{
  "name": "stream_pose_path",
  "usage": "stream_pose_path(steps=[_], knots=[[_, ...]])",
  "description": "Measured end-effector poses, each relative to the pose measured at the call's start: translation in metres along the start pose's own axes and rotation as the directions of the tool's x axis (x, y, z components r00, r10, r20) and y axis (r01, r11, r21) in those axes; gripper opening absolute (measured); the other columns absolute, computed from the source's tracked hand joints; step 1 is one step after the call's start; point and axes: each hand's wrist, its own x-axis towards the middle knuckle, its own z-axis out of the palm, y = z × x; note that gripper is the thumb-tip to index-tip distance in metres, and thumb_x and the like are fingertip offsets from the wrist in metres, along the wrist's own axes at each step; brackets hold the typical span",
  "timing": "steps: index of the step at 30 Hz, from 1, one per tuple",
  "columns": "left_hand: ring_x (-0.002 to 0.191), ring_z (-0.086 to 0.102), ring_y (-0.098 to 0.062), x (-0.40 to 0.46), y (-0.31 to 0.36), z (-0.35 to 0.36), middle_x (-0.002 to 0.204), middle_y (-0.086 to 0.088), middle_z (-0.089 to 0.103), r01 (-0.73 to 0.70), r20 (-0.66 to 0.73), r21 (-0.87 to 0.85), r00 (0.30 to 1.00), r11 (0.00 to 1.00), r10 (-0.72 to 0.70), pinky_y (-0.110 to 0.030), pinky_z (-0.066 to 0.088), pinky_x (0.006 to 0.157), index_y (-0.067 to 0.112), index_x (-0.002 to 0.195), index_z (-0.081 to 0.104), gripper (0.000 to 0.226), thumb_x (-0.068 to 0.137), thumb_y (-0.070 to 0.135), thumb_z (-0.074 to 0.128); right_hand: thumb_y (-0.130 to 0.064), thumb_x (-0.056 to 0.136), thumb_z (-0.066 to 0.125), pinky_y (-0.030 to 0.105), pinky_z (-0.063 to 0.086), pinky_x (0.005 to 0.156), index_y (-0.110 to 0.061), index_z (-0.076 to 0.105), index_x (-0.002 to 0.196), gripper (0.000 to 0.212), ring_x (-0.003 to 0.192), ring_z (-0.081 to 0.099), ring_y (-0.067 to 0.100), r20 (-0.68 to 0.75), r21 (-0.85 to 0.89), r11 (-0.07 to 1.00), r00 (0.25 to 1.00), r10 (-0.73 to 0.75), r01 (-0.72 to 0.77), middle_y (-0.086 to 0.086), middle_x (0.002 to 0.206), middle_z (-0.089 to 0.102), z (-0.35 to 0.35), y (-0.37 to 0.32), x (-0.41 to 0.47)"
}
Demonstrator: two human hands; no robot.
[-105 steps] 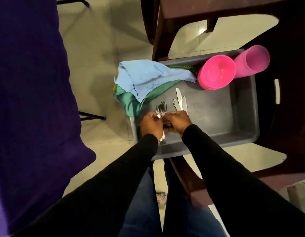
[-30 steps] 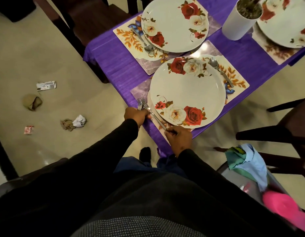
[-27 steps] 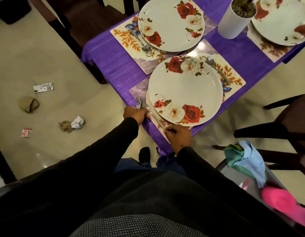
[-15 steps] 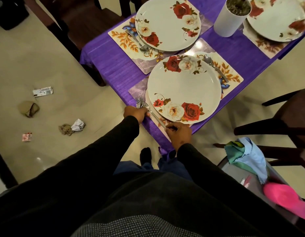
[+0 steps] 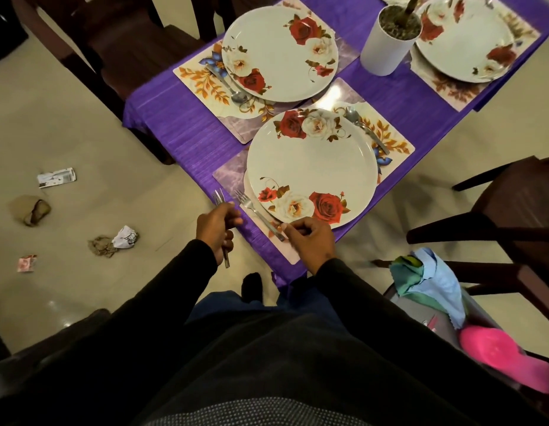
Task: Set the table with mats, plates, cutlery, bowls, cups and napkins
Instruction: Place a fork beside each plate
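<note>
Far to your left, five bits of litter (image 5: 56, 177) lie scattered on the floor. Your left hand (image 5: 216, 230) is clenched round a bundle of forks (image 5: 221, 210), tines up and handles poking out below your fist; they overlap, so I'd guess two or three but cannot count them. It hovers just off the corner of the purple-clothed table (image 5: 187, 124). Next to it, one single fork (image 5: 257, 214) lies flat on the near mat (image 5: 399, 142), tines away from you, just beside the left rim of the near plate (image 5: 311, 167). Your right hand (image 5: 310, 241) has its fingers curled at that fork's handle end; the fingertips (image 5: 287, 226) seem to pinch it, though the contact is hard to make out. You have three rose-patterned plates in view, each on its own mat: the near one, a far plate (image 5: 279, 53) behind it, and a third plate (image 5: 463, 41) at the top right edge. Two spoons show: one spoon (image 5: 227, 84) left of the far plate, another spoon (image 5: 367, 129) right of the near plate. One white pot (image 5: 387, 47) stands between the far and third plates. At lower right, a grey bin (image 5: 482, 321) holds folded cloths (image 5: 427, 281) and pink cups (image 5: 506, 358); how many cups I cannot tell.
</note>
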Motion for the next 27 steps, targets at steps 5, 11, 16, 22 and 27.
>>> stream_pose_path(steps=[5,11,16,22,27], knots=[[0.042,0.034,-0.004,-0.020,0.009,0.040,0.067,0.001,0.055,-0.045,0.016,-0.117,0.999,0.992,0.047,-0.018,0.028,0.038,0.011,0.090,0.064,0.031,0.106,0.032,0.047,-0.028,0.094,0.069,0.025,0.052,0.060,-0.022,0.071,0.082,0.013,0.060,0.060,0.008,0.177,0.069,0.993,0.978,-0.106,0.095,-0.003,0.072,0.069,-0.020,-0.028,0.010],[0.048,0.044,-0.009,-0.032,0.031,0.116,0.057,0.002,0.050,-0.164,-0.035,-0.227,0.986,0.960,0.160,-0.022,0.040,0.046,0.012,0.080,0.058,0.032,0.107,0.024,0.047,-0.029,0.094,0.068,0.031,0.059,0.062,-0.010,0.073,0.092,0.019,0.068,0.068,0.013,0.371,0.133,0.984,0.915,-0.157,0.115,0.004,0.081,0.074,-0.057,-0.053,0.041],[0.070,0.060,-0.011,-0.032,0.049,0.188,0.075,0.000,0.068,-0.271,-0.130,-0.288,0.961,0.918,0.243,-0.024,0.051,0.068,0.010,0.087,0.070,0.031,0.106,0.025,0.050,-0.008,0.095,0.065,0.024,0.058,0.058,0.000,0.069,0.104,0.013,0.064,0.071,0.012,0.530,0.180,0.982,0.835,-0.146,0.058,0.010,0.082,0.072,-0.118,-0.057,0.089],[0.087,0.067,-0.022,-0.036,0.065,0.252,0.096,-0.009,0.074,-0.298,-0.251,-0.217,0.937,0.930,0.242,-0.040,0.054,0.082,0.016,0.101,0.078,0.021,0.100,0.029,0.061,-0.007,0.092,0.069,0.026,0.057,0.061,-0.005,0.074,0.098,0.009,0.066,0.064,0.012,0.610,0.130,0.988,0.778,-0.150,0.089,0.004,0.078,0.069,-0.169,-0.064,0.145],[0.066,0.064,-0.015,-0.040,0.075,0.264,0.066,0.005,0.066,-0.351,-0.308,-0.263,0.913,0.898,0.267,-0.029,0.055,0.063,0.007,0.099,0.073,0.013,0.096,0.018,0.068,-0.012,0.091,0.071,0.028,0.058,0.060,-0.008,0.074,0.091,0.006,0.067,0.062,0.016,0.612,0.162,0.986,0.780,-0.132,0.039,0.003,0.072,0.068,-0.196,-0.077,0.168]])
